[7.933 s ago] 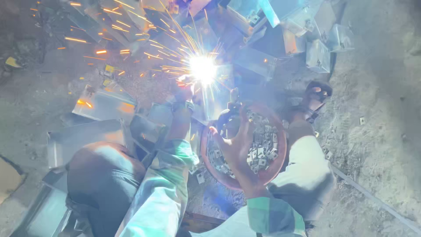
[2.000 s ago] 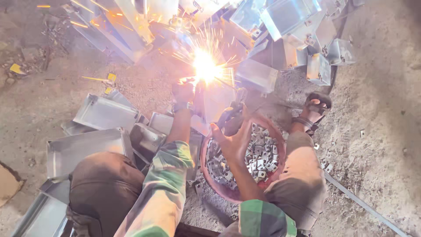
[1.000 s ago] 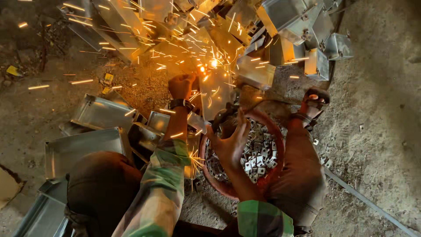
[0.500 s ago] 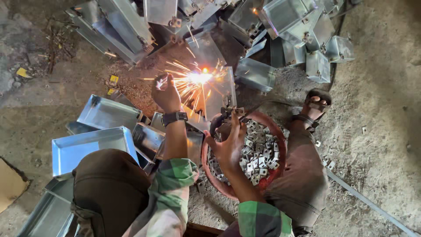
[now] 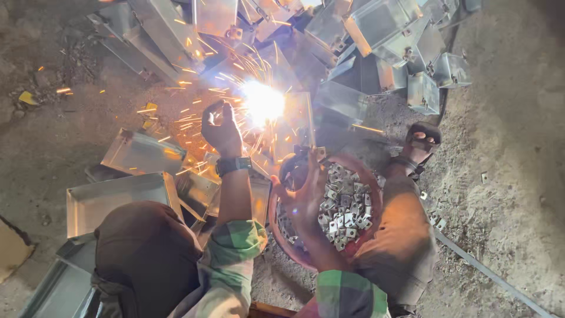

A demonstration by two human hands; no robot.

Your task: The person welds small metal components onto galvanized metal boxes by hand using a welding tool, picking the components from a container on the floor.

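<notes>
My left hand, a watch on its wrist, is raised with its fingers curled, just left of a bright welding arc that throws sparks over a sheet-metal tray. I cannot see anything in that hand. My right hand is over a red bowl full of small metal brackets, its fingers wrapped round a dark welding holder that points toward the arc.
Shiny sheet-metal trays lie at the left and in a heap at the top. My sandalled foot rests on the dirt at the right. A thin metal rod crosses the ground at the lower right. My dark knee fills the lower left.
My left hand has lifted away from the bowl's side toward the arc over the last seconds. The arc has flared brighter than half a second ago. My right hand stays over the bowl.
</notes>
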